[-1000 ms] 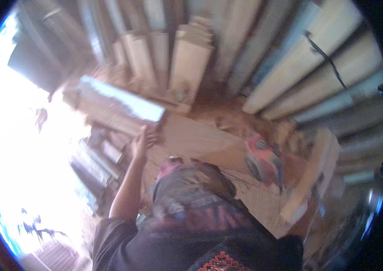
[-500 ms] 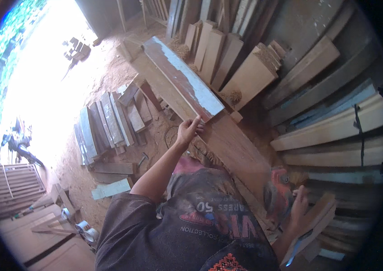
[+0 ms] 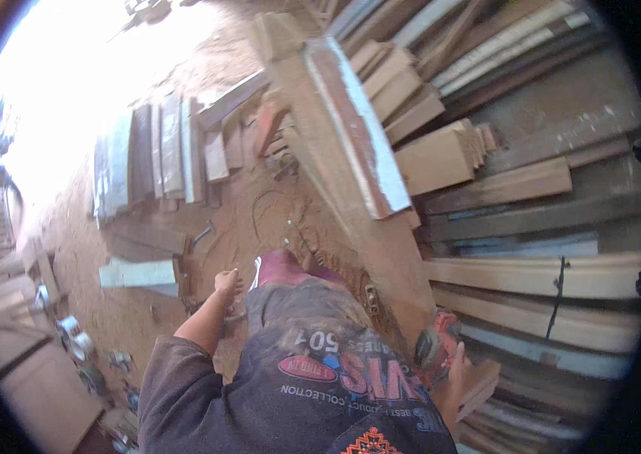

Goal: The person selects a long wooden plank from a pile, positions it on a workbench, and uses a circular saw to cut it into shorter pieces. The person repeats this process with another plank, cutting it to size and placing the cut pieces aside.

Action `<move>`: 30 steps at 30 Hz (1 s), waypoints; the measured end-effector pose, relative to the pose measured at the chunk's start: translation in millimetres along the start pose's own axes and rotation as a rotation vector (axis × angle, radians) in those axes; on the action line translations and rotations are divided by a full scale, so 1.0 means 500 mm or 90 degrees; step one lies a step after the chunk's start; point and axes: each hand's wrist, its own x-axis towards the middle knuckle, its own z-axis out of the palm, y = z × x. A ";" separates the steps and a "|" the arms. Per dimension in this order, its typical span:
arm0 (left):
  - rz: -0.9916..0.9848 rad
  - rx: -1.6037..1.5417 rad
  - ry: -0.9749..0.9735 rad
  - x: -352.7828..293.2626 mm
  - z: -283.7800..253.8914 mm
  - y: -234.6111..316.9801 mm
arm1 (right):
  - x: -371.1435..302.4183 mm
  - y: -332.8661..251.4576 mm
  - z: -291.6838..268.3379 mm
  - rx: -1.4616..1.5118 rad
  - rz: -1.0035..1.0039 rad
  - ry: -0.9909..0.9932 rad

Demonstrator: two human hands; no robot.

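My left hand [image 3: 230, 283] is in the air left of my body, off the wood, its fingers loosely bent with nothing in them. On the right, my right hand [image 3: 457, 369] is at a red and dark electric planer [image 3: 437, 345], its fingers around the tool's back end, partly hidden. The planer rests at the near end of a long wooden plank [image 3: 392, 253]. Farther along this plank lies a board [image 3: 354, 125] with worn reddish-brown wood and flaking light blue paint. Neither hand touches that board.
Stacked planks [image 3: 510, 274] line the right side, close to the planer. Cut boards [image 3: 158, 151] lie on the sandy floor at left, with a hammer [image 3: 204, 233] near them. A pale blue-green board [image 3: 137, 274] lies nearer me. Wooden panels [image 3: 48, 371] stand at lower left.
My left hand has let go of the painted board's near end and moved back toward my left side. My right hand has come closer onto the planer. The view has turned.
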 end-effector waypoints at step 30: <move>0.079 -0.432 0.244 -0.406 0.042 -0.681 | 0.029 -0.525 0.552 -0.263 -0.663 -0.277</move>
